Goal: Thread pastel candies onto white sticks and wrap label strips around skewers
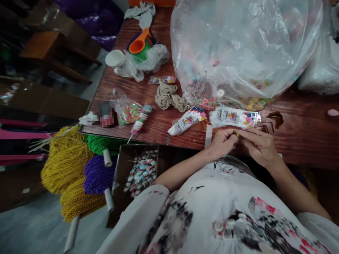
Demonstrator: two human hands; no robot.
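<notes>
My left hand (224, 144) and my right hand (259, 145) meet just over the table's front edge, close to my body. Both have their fingers pinched together. A tiny shiny gold-yellow bit (237, 135) shows where the fingertips meet; what they grip is otherwise hidden. Just beyond the hands lies a stack of printed clear packets (233, 117). Several brown-gold strips, like twist ties (275, 119), lie by my right hand. Left of the stack are more fanned printed packets (187, 121). A candy skewer (141, 119) rests farther left with its stick over the edge.
A large clear plastic bag (243, 46) of pastel pieces fills the back. Left are a crumpled beige cloth (169, 97), a white cup (115, 58), an orange scoop (139, 44) and a small candy bag (129, 112). Below stand a box of wrapped skewers (143, 169) and yellow cord bundles (65, 158).
</notes>
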